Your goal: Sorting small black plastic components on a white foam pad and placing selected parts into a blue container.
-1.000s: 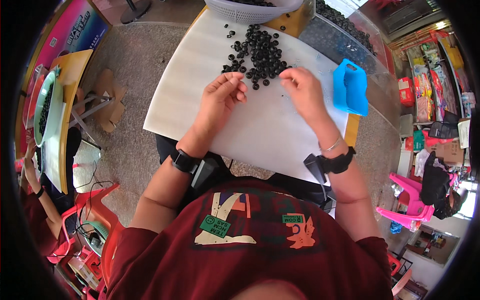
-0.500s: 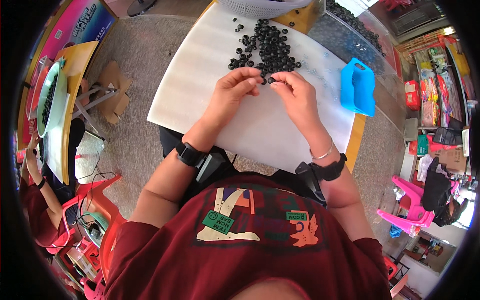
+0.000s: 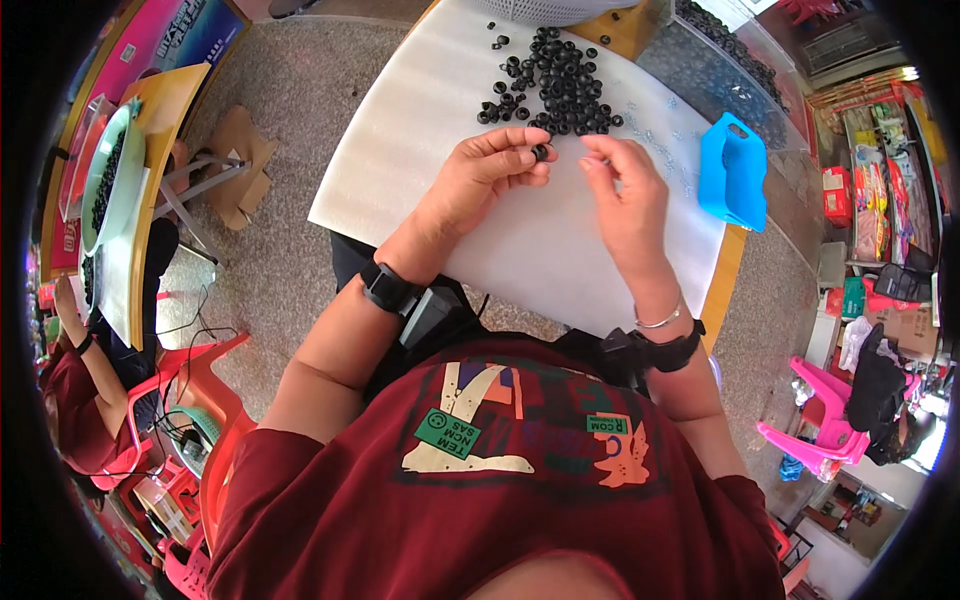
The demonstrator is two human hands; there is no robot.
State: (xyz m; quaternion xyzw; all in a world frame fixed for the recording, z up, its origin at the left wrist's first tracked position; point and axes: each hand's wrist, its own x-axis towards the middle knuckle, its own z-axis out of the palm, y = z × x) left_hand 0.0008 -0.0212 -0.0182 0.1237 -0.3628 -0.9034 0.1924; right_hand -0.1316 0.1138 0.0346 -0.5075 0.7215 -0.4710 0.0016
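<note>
A small round black part with a hole sits between the thumb and index fingertips of my left hand. My right hand is just to its right, thumb and fingers apart, with nothing seen between them. Beyond both hands, a loose pile of similar black round parts covers the white foam sheet on the table. Small clear bluish pieces are scattered right of the pile. A blue plastic scoop-like tray stands at the sheet's right edge.
At the far edge are a light grey basket and a clear bin full of black parts. On the left, another person's arm is near a table with a pale green basin. A pink stool stands at right.
My right hand has moved away from the left and its fingers have parted. A black part now shows in my left fingertips. The whole view has shifted slightly.
</note>
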